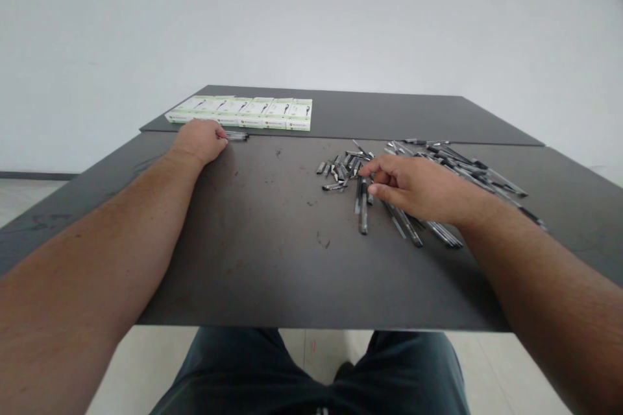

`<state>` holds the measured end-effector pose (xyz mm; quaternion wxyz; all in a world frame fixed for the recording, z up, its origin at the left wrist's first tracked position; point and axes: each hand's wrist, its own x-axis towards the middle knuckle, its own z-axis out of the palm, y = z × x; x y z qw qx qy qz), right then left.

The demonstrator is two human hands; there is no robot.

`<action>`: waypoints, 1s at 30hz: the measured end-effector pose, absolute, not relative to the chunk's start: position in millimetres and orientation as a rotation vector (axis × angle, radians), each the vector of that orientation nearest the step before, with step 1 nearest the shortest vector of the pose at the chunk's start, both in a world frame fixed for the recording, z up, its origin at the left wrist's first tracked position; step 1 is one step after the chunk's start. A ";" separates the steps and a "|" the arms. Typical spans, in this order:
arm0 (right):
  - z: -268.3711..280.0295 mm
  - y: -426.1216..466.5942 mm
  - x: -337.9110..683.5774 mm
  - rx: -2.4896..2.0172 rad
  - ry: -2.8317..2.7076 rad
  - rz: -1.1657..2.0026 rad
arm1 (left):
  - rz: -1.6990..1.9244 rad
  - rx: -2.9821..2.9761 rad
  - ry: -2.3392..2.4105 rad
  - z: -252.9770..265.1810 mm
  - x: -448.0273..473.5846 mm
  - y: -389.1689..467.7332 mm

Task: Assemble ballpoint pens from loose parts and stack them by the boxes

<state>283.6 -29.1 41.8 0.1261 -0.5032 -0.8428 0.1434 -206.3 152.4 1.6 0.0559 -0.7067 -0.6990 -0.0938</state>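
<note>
My left hand (202,141) rests at the far left of the table, fingers curled closed at the left ends of a small bundle of clear pens (237,136). Those ends are hidden by the hand. Over the loose pile, my right hand (409,183) hovers with index finger and thumb apart, its other fingers bent. A clear pen with a dark end (363,211) lies pointing towards me just below these fingertips. Short pen caps (341,170) are heaped left of the right hand. More pens (487,178) spread behind and under it.
A row of white and green boxes (250,113) with pen pictures stands at the back left, beyond a seam in the dark grey table (272,259). A pale wall (311,19) rises behind. My legs (311,373) are below the front edge.
</note>
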 end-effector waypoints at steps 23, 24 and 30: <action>45.6 -30.9 280.9 -1.508 -2.463 0.427 | -0.123 -2.127 -2.130 4.5 -197.4 152.5; 45.6 -30.9 280.9 -1.509 -2.464 0.428 | -0.122 -2.127 -2.129 4.1 -197.6 152.7; 46.6 -30.9 280.2 -1.521 -2.468 0.441 | -0.148 -2.128 -2.106 2.0 -200.7 154.6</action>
